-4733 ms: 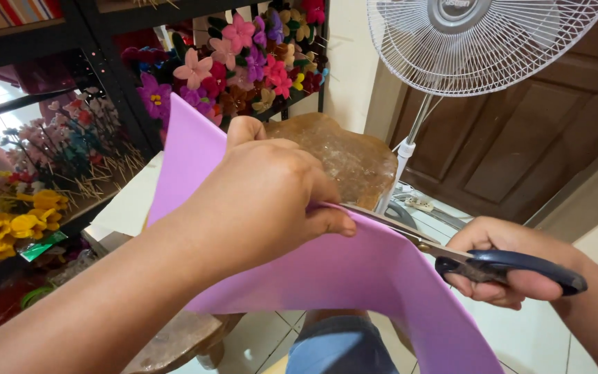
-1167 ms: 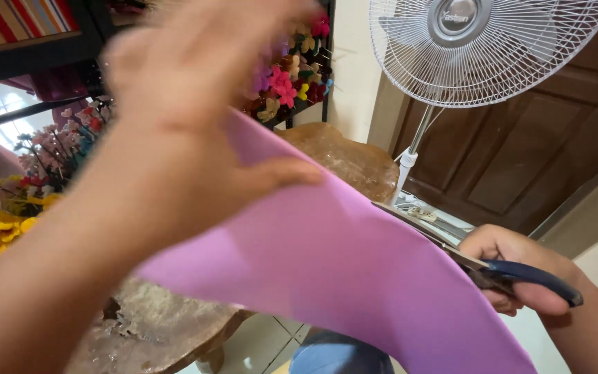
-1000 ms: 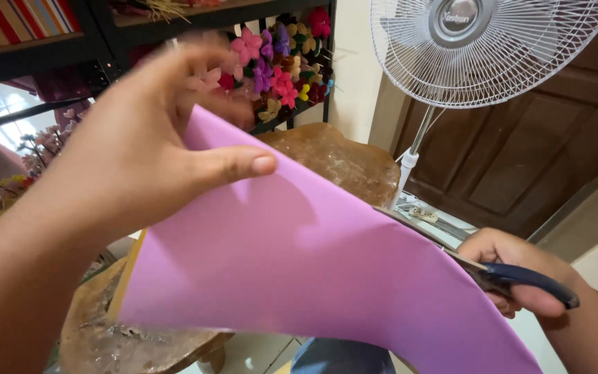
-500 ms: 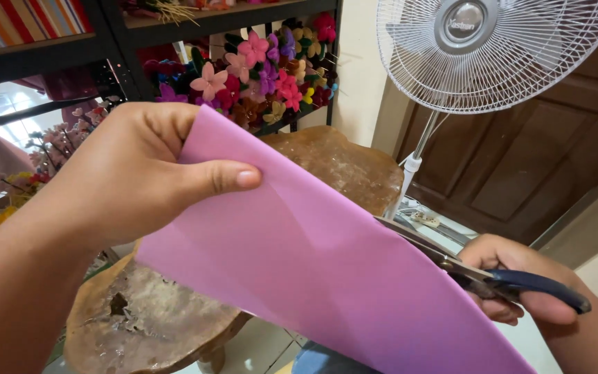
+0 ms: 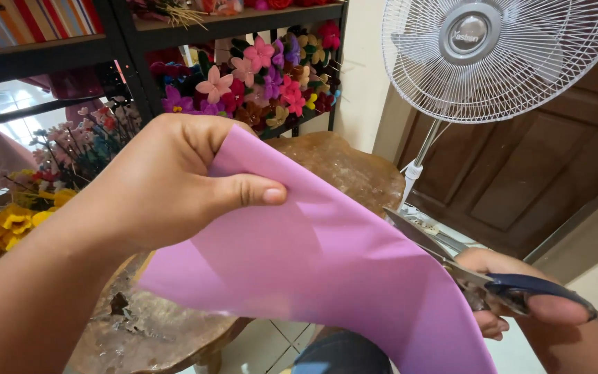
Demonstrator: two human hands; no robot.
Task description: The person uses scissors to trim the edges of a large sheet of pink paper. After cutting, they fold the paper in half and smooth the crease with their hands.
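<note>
A rough brown wooden surface, slab-like with an uneven edge, sits below the view; small dark scraps lie on its near part. Behind it, a black shelf carries bunches of pink, purple and yellow craft flowers.

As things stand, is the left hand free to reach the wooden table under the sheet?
Probably not: the left hand grips the pink foam sheet, which hangs between it and the wooden table.
</note>
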